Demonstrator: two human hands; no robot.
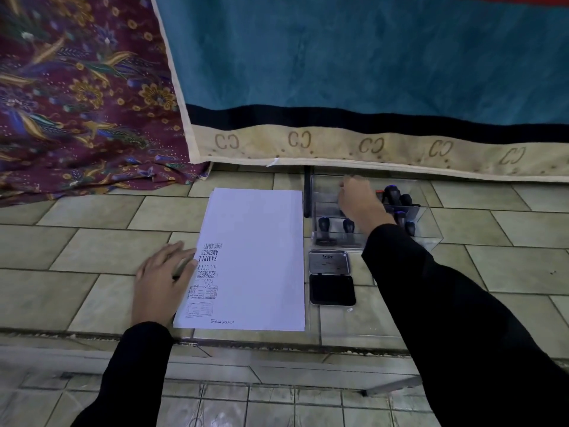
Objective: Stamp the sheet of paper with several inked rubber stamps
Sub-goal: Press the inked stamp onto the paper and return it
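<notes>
A white sheet of paper (255, 257) lies on the tiled floor, with several black stamp prints down its left side. My left hand (161, 283) rests flat on the paper's left edge, fingers spread. To the right stands a clear plastic box (431, 229) holding several black-handled rubber stamps (392, 194). My right hand (358, 198) reaches into the back of this box, fingers curled down; what they touch is hidden. An open ink pad (332, 289) with its metal lid folded back lies in front of the box.
A teal blanket with a beige patterned border (369, 146) hangs behind the box. A purple floral cloth (77, 103) lies at the back left. A floor step edge (246, 340) runs just below the paper.
</notes>
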